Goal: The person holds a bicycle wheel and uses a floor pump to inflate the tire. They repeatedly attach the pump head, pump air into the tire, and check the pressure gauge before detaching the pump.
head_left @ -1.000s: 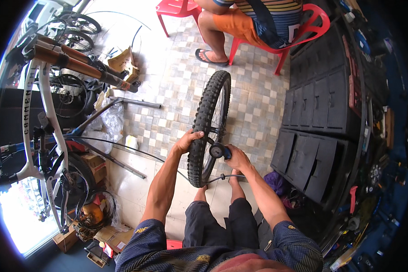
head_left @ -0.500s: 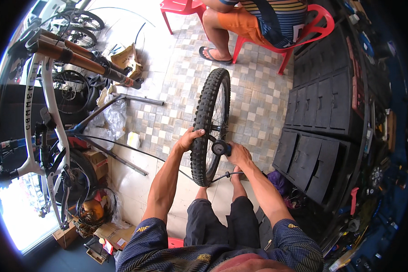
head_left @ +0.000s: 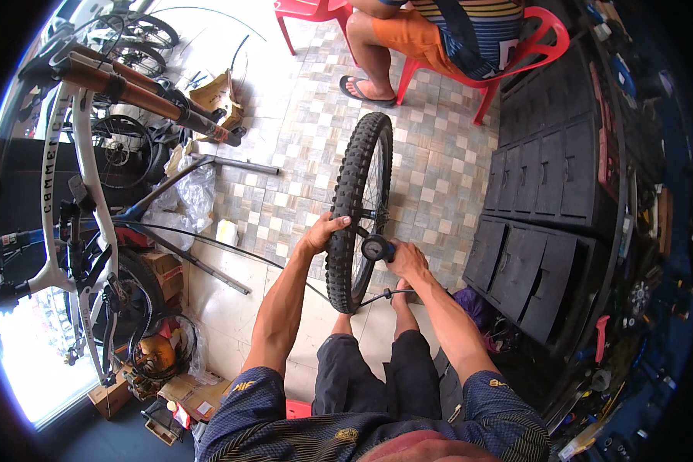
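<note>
- The wheel (head_left: 357, 208) stands upright on its knobby tyre on the tiled floor (head_left: 431, 177), seen nearly edge-on; its long axis runs from just ahead of the person's knees away toward the red chair (head_left: 516, 61).
- The wheel sits between the two hands, its near lower part rising between the knees.
- The left hand (head_left: 325, 231) lies on the tyre's left side, fingers curled over the tread, thumb toward the person; the forearm comes up from the lower left, elbow bent.
- The right hand (head_left: 406, 260) is just right of the wheel, near the hub, closed around the handle of a round gauge (head_left: 376, 248) that touches the rim side.
- A thin hose (head_left: 377, 296) runs below the right hand toward the tyre.
- Beyond the wheel another person sits on the chair, one sandalled foot on the floor.
- Left of the left hand stands a white bike frame (head_left: 61, 177).
</note>
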`<state>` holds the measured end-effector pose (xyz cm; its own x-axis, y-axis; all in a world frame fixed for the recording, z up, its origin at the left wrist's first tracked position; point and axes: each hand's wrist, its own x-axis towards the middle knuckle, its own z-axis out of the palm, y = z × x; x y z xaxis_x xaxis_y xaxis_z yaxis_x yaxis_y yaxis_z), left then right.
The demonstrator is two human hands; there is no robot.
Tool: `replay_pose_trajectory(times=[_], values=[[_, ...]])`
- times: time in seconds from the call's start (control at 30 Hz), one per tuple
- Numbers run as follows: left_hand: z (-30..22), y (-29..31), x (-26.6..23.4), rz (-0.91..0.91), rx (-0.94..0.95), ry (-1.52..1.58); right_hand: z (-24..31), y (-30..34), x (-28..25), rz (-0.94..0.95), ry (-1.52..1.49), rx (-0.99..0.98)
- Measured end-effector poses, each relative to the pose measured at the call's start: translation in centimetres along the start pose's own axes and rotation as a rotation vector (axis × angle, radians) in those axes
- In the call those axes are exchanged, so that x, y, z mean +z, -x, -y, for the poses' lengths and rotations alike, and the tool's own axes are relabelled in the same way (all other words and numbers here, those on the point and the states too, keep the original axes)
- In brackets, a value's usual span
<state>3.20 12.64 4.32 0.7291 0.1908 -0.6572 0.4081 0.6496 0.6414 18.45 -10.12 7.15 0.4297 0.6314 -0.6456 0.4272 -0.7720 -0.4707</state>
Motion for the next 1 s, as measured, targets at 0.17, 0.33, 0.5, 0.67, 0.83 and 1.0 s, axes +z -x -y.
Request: replay_pose_trajectory(times=[0.17,0.33,0.5,0.67,0.83,1.0], values=[[0.2,-0.4,0.3,0.001,0.013,0.002,-0.5,0.1,0.1,-0.014,-0.015,-0.019],[0.3,-0.8,0.3,0.013,0.012,-0.004,-0.8,0.0,0.0,-0.016,-0.019,-0.013],[0.1,-0.7,0.6,0.035,0.014,0.012,-0.7,0.2,-0.2,-0.021,-0.024,-0.021],[-0.4,-0.5,1.5,0.01,0.005,0.002,-1.6,0.0,0.1,-0.023,-0.038,-0.03],[-0.4,-0.3,1.2,0.022,-0.029,0.0,-1.2,0.5,-0.1,-0.04,-0.076,-0.056],[0.3,-1.1,0.7,0.02,-0.058,-0.005,-1.7,0.6,0.1,-0.057,-0.082,-0.048]])
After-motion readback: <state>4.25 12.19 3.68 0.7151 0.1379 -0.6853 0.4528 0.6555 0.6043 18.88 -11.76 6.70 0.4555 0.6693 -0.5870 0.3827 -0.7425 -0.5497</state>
